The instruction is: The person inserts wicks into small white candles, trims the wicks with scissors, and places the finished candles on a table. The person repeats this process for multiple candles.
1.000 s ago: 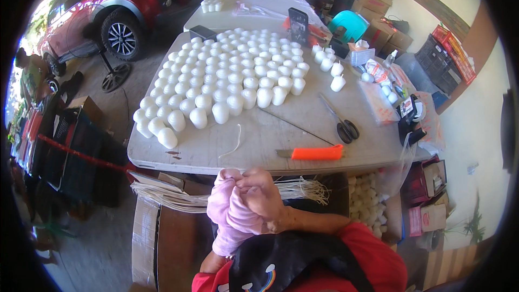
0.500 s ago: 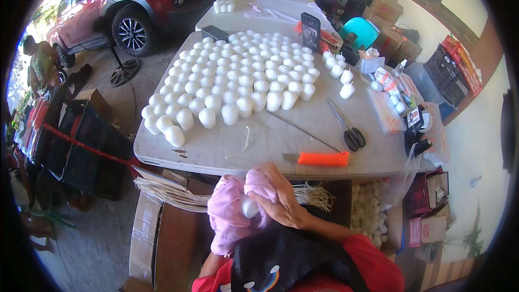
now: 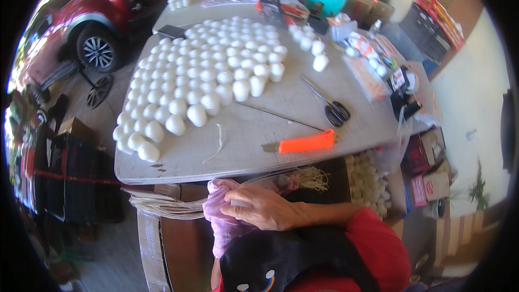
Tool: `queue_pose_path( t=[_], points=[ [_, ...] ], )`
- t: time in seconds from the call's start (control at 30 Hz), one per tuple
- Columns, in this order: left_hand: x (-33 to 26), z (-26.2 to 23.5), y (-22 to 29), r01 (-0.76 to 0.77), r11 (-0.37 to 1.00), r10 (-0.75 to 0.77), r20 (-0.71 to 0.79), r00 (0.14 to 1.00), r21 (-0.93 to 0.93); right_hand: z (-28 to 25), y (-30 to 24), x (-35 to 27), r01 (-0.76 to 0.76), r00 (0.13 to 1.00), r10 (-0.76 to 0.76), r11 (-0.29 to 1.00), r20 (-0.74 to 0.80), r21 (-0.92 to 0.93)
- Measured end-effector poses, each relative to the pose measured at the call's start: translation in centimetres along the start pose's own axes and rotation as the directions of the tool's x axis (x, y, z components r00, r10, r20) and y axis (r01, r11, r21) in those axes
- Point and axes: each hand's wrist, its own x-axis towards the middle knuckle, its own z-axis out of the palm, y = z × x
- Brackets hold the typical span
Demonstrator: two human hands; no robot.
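Just beyond my lap, a pink cloth (image 3: pixel 220 227) drapes over my left hand, whose fingers it hides; the cloth is bunched in that hand's grip. My right hand (image 3: pixel 265 208) is closed against the cloth from the right side. Between its fingers shows a small pale part of a white candle (image 3: pixel 240 203), mostly covered. On the table beyond, many short white candles (image 3: pixel 186 73) stand close together in rows. A loose wick (image 3: pixel 220 138) lies near the table's front edge.
On the table (image 3: pixel 238 151) lie an orange-handled knife (image 3: pixel 307 141), black-handled scissors (image 3: pixel 337 113) and a thin rod (image 3: pixel 281 115). A phone (image 3: pixel 269 2) stands upright at the back. Bundled wicks (image 3: pixel 162 204) hang below the edge, and a box of candles (image 3: pixel 368 181) sits right.
My right hand has turned over the candle, which is now mostly covered. A flap of the cloth no longer covers the right fingers. The whole view has swung to the right.
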Motion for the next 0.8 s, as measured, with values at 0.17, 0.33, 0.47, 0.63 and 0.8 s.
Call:
queue_pose_path(
  t=[0.17, 0.33, 0.47, 0.63, 0.8],
  points=[
    [-0.5, 1.9, -4.1, 0.139, 0.99, -0.141, 0.088, 0.986, 0.02, -4.6, 1.3, -0.2, -0.255, 0.964, 0.253, 0.967, -0.08, -0.024],
    [-1.1, 2.7, -7.1, 0.245, 0.969, -0.249, 0.12, 0.961, 0.041, -14.4, 6.7, -0.2, -0.609, 0.765, 0.436, 0.73, -0.474, -0.311],
    [-1.3, 3.1, -8.7, 0.304, 0.951, -0.308, 0.134, 0.942, 0.048, -22.4, 13.9, -0.6, -0.736, 0.669, 0.336, 0.422, -0.662, -0.529],
    [-1.0, 3.4, -10.2, 0.35, 0.935, -0.355, 0.149, 0.923, 0.062, -25.1, 19.2, -2.3, -0.771, 0.591, 0.606, 0.229, -0.533, -0.594],
    [-1.0, 3.6, -11.9, 0.392, 0.913, -0.407, 0.19, 0.893, 0.11, -24.3, 21.6, -1.5, -0.726, 0.618, 0.558, 0.135, -0.553, -0.674]
  ],
)
